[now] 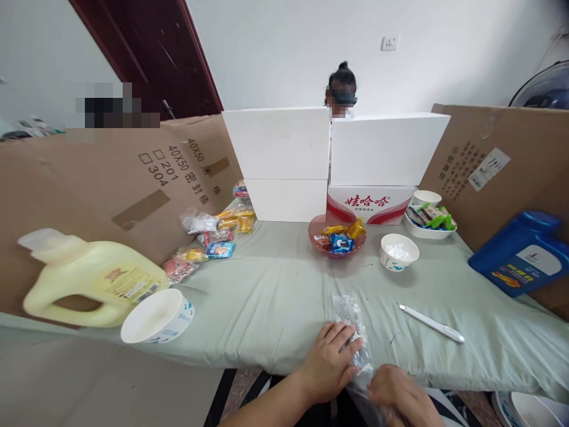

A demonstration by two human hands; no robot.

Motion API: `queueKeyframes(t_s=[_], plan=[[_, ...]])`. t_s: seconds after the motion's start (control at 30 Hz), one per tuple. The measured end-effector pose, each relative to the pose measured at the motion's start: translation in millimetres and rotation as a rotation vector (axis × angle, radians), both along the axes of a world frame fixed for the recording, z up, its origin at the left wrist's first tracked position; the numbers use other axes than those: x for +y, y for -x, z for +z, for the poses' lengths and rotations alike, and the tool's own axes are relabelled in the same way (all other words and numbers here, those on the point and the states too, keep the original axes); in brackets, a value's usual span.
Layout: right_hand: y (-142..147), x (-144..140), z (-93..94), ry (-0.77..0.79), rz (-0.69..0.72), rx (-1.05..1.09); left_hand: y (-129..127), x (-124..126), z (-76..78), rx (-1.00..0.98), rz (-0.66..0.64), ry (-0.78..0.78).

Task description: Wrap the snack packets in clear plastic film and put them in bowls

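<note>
Green table (pixel 275 296): left hand (pixel 331 362) flat on plastic bag (pixel 353 323), right hand (pixel 400 397) pinching its near end. Looks mid-flattening; next needs a firm hold w/ left.

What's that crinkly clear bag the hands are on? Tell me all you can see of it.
The clear bag is thin, see-through plastic, wrinkled and glinting. It lies flat and lengthwise on the green cloth, running from mid-table to the near edge and hanging over it. It looks empty, though I cannot be sure. The left hand presses on its left side with fingers spread over it; the right hand grips its near end below the table edge. A white pen lies to its right, apart.
</note>
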State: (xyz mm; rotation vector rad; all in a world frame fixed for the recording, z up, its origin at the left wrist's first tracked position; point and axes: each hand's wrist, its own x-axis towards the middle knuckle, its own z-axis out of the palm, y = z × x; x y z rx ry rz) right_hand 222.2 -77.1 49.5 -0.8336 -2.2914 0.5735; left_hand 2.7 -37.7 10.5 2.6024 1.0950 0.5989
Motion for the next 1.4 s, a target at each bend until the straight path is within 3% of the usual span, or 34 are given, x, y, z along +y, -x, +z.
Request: queueKeyframes(t_s=[0.13,0.23,0.37,0.5,0.63,0.77,0.87,1.0,1.1,1.17,1.27,1.4], plan=[[35,40,-11.7,0.302,-0.373,0.163,7,3,1.5,-0.17,0.015,0.03],[55,78,-24.0,0.236,-0.562,0.082,8,6,-6.5,-0.277,0.032,0.051],[68,105,-36.9,0.129,-0.685,-0.314,11,6,-16.9,-0.387,0.073,0.087],[73,105,-42.1,0.153,-0.72,-0.439,12,3,-12.0,-0.427,0.048,0.098],[77,106,-38.2,0.165,-0.739,-0.529,10,2,-0.9,-0.391,-0.035,0.079],[80,111,-34.5,0.166,-0.744,-0.594,8,-1,0.0,-0.369,-0.084,0.022],[81,112,-35.8,0.163,-0.74,-0.621,7,-8,0.8,-0.355,-0.029,-0.015],[83,111,-39.7,0.15,-0.731,-0.645,1,-8,13.3,-0.344,0.167,-0.139],[86,110,-40.7,0.147,-0.734,-0.671,-6,5,20.5,-0.357,0.095,-0.204],[85,110,-39.1,0.133,-0.725,-0.679,-7,15,18.5,-0.322,0.035,-0.203],[75,110,-31.7,0.073,-0.71,-0.663,-4,23,8.4,-0.23,0.079,-0.149],[52,111,-20.1,-0.006,-0.796,-0.622,3,22,0.5,-0.17,0.087,-0.071]])
